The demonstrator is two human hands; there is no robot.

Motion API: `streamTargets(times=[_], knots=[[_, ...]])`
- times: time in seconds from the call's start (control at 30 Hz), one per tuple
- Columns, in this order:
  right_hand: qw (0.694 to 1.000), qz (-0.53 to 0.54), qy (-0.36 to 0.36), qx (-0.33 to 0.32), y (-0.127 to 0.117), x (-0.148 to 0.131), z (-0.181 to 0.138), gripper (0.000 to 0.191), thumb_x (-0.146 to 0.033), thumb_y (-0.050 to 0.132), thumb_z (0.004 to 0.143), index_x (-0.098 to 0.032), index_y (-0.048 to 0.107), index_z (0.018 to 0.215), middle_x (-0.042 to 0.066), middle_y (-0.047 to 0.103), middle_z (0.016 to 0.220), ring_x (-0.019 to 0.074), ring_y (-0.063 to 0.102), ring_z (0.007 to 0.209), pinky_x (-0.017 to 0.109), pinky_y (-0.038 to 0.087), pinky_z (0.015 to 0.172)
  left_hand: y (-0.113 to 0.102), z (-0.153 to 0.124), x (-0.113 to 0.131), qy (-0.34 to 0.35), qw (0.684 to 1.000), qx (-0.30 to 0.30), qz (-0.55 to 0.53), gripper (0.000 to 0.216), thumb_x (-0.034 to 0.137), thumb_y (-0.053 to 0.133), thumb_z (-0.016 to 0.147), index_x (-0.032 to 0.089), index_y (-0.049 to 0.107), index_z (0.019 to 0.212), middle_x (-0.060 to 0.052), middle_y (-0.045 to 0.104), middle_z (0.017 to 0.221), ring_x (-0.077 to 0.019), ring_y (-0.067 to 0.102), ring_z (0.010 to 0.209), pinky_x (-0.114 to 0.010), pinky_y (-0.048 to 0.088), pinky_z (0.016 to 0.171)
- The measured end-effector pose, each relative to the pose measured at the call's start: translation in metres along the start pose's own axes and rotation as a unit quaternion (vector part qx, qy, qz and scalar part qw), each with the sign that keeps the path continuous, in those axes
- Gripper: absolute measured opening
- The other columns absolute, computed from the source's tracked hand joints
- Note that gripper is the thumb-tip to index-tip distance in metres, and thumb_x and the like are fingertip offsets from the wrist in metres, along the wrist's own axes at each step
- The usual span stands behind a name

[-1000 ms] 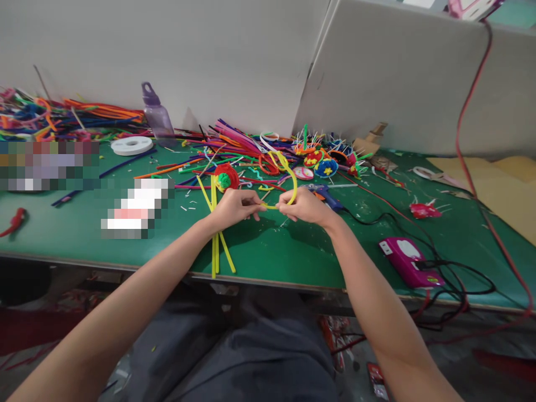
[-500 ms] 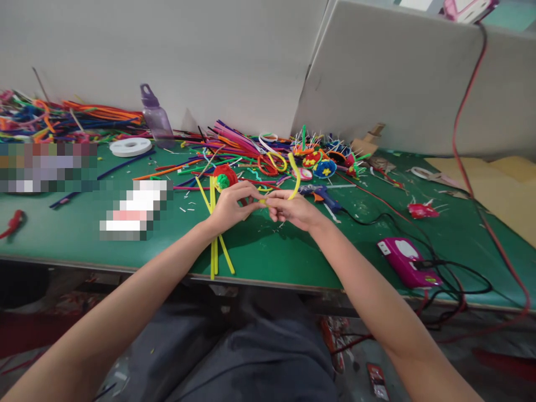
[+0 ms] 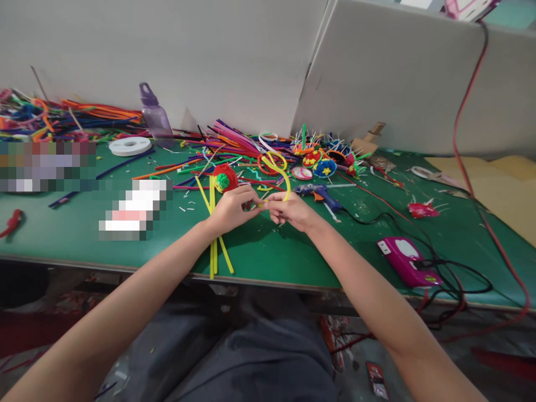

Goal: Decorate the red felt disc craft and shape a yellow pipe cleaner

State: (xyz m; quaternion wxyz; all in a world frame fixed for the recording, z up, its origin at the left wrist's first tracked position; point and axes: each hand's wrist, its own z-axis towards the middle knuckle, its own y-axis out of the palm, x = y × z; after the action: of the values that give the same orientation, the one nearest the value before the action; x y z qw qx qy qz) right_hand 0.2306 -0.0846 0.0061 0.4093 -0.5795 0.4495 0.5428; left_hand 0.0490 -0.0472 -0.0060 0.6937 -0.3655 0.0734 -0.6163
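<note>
My left hand (image 3: 233, 210) and my right hand (image 3: 288, 210) meet over the green table (image 3: 293, 257), both pinching a yellow pipe cleaner (image 3: 281, 177) that curls up in a loop behind my right fingers. Under my left hand lie several straight yellow pipe cleaners (image 3: 214, 245) reaching to the table's front edge. A red pompom flower with a green centre (image 3: 225, 177) sits just beyond my left hand.
A heap of coloured pipe cleaners (image 3: 234, 148) and finished flower pieces (image 3: 322, 162) fills the back. A blue glue gun (image 3: 320, 193), purple bottle (image 3: 154, 116), white tape roll (image 3: 129, 146), pink device with black cables (image 3: 405, 261) and a red cord (image 3: 464, 139) are nearby.
The yellow loop has been bent smaller and lower. My right hand has shifted left, closer to my left hand.
</note>
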Motion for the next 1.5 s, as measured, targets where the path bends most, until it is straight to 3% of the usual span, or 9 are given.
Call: streamTargets(times=[0.23,0.37,0.53,0.8,0.97,1.13,1.5], knots=[[0.999,-0.033,-0.020,0.017,-0.0008,0.0018,0.0035,0.022,-0.028,0.074,0.066,-0.014,0.057,0.065,-0.007,0.044,0.042,0.0062,0.048,0.035,0.017,0.029,0.031,-0.0010,-0.0016,-0.0012,-0.020,0.998,-0.030,0.053,0.008,0.023,0.060,0.081,0.015,0.063,0.078,-0.004,0.062,0.077,-0.0116,0.055,0.064,-0.024,0.046,0.060],[0.998,-0.048,-0.026,0.020,-0.0022,0.0028,0.0049,0.020,-0.027,0.072,0.068,-0.013,0.060,0.075,-0.008,0.045,0.042,0.0067,0.048,0.035,0.018,0.030,0.033,-0.0010,-0.0015,-0.0018,-0.019,0.997,-0.039,0.065,0.008,0.021,0.059,0.081,0.015,0.063,0.078,-0.005,0.063,0.078,-0.0126,0.057,0.067,-0.025,0.047,0.063],[0.993,-0.083,-0.068,0.047,-0.0015,0.0037,0.0055,0.030,-0.025,0.070,0.071,-0.013,0.058,0.095,-0.009,0.047,0.041,0.0074,0.046,0.035,0.019,0.031,0.035,0.0022,-0.0006,-0.0052,-0.032,0.999,-0.014,0.032,0.009,0.021,0.060,0.080,0.016,0.064,0.073,-0.004,0.064,0.072,-0.0124,0.058,0.066,-0.024,0.048,0.062],[0.988,-0.116,-0.095,0.033,-0.0047,0.0000,0.0031,0.033,-0.029,0.068,0.073,-0.012,0.058,0.099,-0.008,0.050,0.042,0.0078,0.046,0.036,0.021,0.032,0.037,0.0017,0.0032,-0.0036,-0.077,0.997,0.003,-0.007,0.011,0.023,0.067,0.077,0.016,0.065,0.068,-0.003,0.065,0.067,-0.0113,0.058,0.061,-0.023,0.047,0.057],[0.986,-0.136,-0.091,0.000,-0.0085,-0.0017,0.0008,0.029,-0.033,0.066,0.075,-0.013,0.062,0.095,-0.007,0.052,0.043,0.0080,0.048,0.038,0.022,0.034,0.038,-0.0009,0.0032,-0.0025,-0.036,0.999,-0.010,-0.001,0.012,0.024,0.063,0.080,0.016,0.065,0.071,-0.003,0.066,0.071,-0.0124,0.059,0.065,-0.025,0.048,0.061],[0.981,-0.152,-0.115,0.022,-0.0076,0.0003,0.0020,0.024,-0.038,0.067,0.075,-0.015,0.061,0.080,-0.006,0.050,0.043,0.0082,0.049,0.037,0.021,0.034,0.037,-0.0015,0.0027,-0.0023,-0.011,1.000,-0.015,-0.004,0.012,0.024,0.062,0.082,0.016,0.065,0.074,-0.004,0.065,0.074,-0.0130,0.060,0.068,-0.026,0.049,0.064],[0.967,-0.189,-0.162,0.043,-0.0040,-0.0018,-0.0007,0.014,-0.030,0.058,0.082,-0.021,0.051,0.074,-0.006,0.050,0.049,0.0093,0.051,0.042,0.023,0.039,0.041,-0.0018,0.0024,-0.0033,-0.077,0.997,0.012,-0.010,0.017,0.030,0.064,0.081,0.017,0.064,0.071,-0.003,0.062,0.068,-0.0110,0.054,0.061,-0.023,0.043,0.055]])
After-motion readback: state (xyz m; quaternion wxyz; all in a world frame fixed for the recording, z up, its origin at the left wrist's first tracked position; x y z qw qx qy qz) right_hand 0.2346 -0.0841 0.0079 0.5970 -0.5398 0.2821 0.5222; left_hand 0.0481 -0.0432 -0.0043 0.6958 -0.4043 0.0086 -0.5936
